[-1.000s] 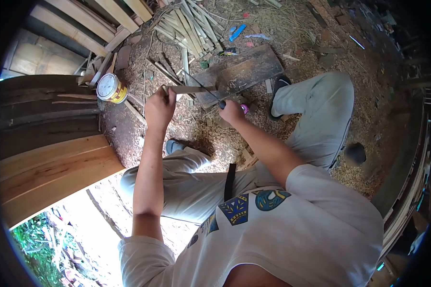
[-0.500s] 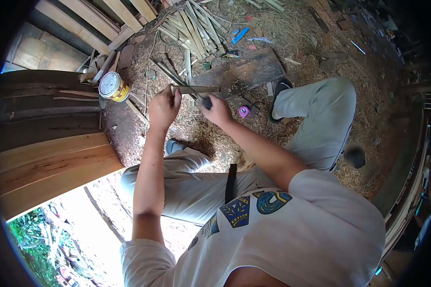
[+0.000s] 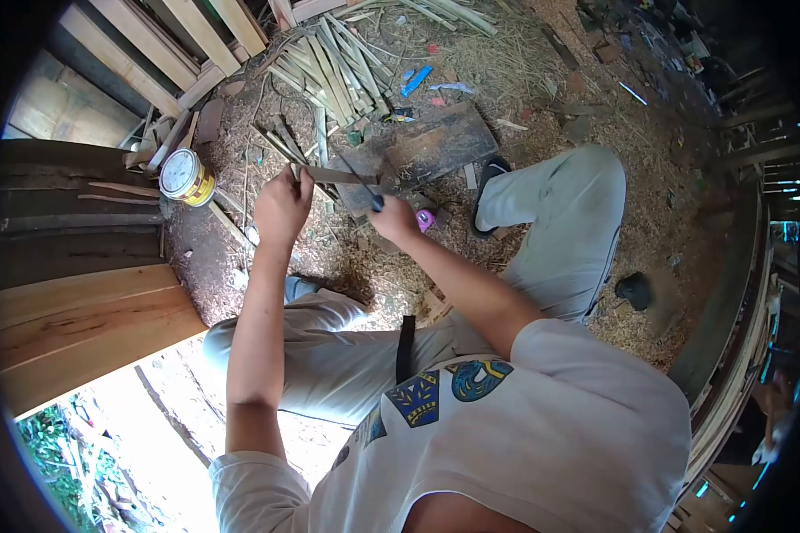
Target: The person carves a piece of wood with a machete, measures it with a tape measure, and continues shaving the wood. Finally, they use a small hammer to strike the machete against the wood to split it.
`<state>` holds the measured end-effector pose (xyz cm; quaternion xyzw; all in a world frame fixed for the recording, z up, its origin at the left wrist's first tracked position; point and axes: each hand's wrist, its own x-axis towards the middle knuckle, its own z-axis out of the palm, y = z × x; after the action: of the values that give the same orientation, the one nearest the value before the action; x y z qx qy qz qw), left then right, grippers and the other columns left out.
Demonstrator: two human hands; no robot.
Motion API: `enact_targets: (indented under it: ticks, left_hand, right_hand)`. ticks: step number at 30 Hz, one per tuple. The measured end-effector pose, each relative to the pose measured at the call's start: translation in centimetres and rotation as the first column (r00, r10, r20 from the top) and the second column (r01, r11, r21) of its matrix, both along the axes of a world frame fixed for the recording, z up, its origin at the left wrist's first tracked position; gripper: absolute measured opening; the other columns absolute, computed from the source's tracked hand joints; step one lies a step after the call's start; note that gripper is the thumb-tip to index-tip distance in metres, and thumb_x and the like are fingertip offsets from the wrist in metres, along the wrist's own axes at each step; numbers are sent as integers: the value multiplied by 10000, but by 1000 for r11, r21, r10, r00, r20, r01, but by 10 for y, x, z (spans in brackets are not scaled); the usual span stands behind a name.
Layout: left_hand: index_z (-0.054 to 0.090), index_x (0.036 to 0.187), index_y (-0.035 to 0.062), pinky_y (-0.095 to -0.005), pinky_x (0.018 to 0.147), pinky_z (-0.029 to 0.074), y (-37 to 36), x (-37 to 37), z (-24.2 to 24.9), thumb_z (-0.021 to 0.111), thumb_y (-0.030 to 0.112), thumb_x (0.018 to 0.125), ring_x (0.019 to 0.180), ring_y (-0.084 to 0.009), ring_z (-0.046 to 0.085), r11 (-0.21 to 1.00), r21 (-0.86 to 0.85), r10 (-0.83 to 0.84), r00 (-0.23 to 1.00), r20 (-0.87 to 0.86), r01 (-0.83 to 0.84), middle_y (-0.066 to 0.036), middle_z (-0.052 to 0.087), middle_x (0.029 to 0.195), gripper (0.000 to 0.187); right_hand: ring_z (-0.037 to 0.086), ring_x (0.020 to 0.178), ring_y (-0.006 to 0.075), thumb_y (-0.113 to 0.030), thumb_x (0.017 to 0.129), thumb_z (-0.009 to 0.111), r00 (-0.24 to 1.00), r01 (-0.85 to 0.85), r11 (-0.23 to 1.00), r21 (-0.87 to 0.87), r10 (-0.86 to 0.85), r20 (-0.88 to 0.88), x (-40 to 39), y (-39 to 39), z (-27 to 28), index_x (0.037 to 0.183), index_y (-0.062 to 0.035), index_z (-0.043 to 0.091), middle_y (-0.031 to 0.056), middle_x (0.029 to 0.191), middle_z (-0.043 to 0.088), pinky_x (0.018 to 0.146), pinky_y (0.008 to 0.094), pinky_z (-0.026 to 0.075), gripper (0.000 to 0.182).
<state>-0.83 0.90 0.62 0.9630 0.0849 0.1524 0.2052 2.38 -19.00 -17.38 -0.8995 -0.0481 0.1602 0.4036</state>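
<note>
Both clamped — left hand (image 3: 280, 211): one wood strip (image 3: 331, 175); right hand (image 3: 396, 222): one black-handled tool (image 3: 377, 202).

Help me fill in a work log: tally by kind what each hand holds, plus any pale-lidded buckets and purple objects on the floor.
Flat strip in the left hand: 1
Dark-handled tool in the right hand: 1
Pale-lidded bucket: 1
Purple object: 1
Total: 4
</note>
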Motion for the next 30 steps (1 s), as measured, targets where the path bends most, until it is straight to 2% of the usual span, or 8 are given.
enact_targets:
  ticks: [9,11,14,16,18,20,22,30]
  left_hand:
    - [633,842,-19,-475,552,483,7,-7,-3,631,318,995,575,-423,618,999,-14,-33,999,10,33,-230,607,626,370]
    - [586,766,13,-494,550,505,7,-8,-8,622,312,991,570,-406,637,999,49,-21,997,79,18,-192,620,604,375]
    - [610,799,10,-492,549,503,14,-7,-5,623,313,990,574,-403,638,999,-22,-39,999,33,40,-191,623,613,358]
    - [637,837,2,-483,547,503,14,-4,-7,628,318,990,573,-398,637,998,-46,-41,999,21,42,-195,625,621,351]
    - [655,864,-2,-477,549,504,11,-6,0,631,327,992,570,-395,636,999,-27,-18,1000,-10,17,-197,624,621,354]
    - [651,863,-5,-471,552,503,11,-4,7,631,324,995,573,-392,638,998,-42,-41,998,-50,39,-198,621,619,355]
    - [651,864,-3,-468,550,500,12,-4,6,627,315,998,576,-388,640,999,-36,-32,999,-37,30,-198,621,620,346]
    - [649,875,9,-480,572,508,11,-8,7,623,304,998,595,-399,643,991,-66,-120,993,-10,119,-198,633,643,321]
  right_hand:
    - [720,899,406,-326,794,768,944,-4,965,262,-83,319,-13,12,-10,1047,-9,715,238,970,730,777,478,572,409]
    - [730,899,392,-295,796,770,981,-42,968,-248,-6,-192,-18,-38,-73,996,5,728,234,982,739,778,457,581,363]
    - [728,905,388,-270,828,743,983,69,930,-361,-125,-135,-21,-96,-81,887,47,699,280,945,726,769,465,565,326]
    - [738,790,366,-263,839,711,807,-135,970,-201,-10,-590,-1,-103,-80,798,55,686,248,826,727,698,463,568,321]
    - [710,610,314,-256,838,709,841,-33,983,-182,-71,-537,-4,-90,-98,760,29,675,187,662,687,592,442,553,297]
    - [657,488,258,-270,847,720,996,-2,978,-208,21,88,-2,-60,-103,748,1,662,146,593,648,505,408,520,295]
    - [703,614,285,-281,852,724,915,18,1000,17,-10,-403,6,-27,-45,838,-12,676,172,700,692,584,419,547,273]
    - [727,848,381,-353,807,767,990,-88,927,365,41,134,-5,20,-8,994,-42,703,212,889,731,773,471,562,369]
